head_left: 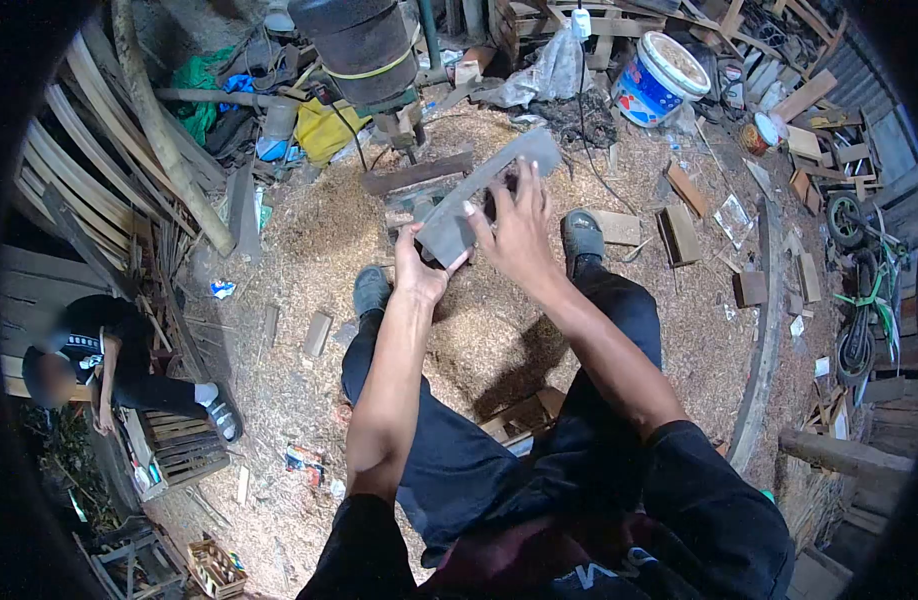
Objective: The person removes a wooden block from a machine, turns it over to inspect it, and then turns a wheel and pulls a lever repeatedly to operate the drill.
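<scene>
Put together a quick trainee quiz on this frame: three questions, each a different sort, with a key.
1. Multiple choice: How many of the wearer's hands touch the grey slab?
A) none
B) one
C) both

2. True or false: In the picture, the blue-and-white bucket is to the right of the yellow cloth.

3. Fill in the blank: A second person is near the picture's ____ edge.

Key:
1. C: the left hand is at its near end, the right hand farther along.
2. True.
3. left
</scene>
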`<control>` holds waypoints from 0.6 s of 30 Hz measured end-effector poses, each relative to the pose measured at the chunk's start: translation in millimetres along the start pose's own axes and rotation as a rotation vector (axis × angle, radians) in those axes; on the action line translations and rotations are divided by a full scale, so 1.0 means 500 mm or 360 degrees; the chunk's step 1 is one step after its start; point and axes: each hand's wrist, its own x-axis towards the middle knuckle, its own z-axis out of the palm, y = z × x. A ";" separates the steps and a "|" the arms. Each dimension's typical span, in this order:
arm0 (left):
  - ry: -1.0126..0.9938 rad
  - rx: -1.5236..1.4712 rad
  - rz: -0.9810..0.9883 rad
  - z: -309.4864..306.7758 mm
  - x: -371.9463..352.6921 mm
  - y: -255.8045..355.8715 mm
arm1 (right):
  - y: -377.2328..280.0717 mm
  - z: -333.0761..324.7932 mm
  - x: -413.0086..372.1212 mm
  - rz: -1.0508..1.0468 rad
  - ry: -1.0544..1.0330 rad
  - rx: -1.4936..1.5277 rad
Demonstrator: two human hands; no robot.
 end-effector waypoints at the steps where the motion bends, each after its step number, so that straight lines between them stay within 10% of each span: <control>1: -0.0006 -0.0030 -0.0009 -0.001 0.002 -0.001 | -0.002 -0.005 -0.003 -0.0033 -0.0043 0.0092; 18: 0.0170 0.0131 0.0135 0.023 -0.019 0.000 | 0.010 0.012 -0.025 -0.0041 -0.0225 0.0213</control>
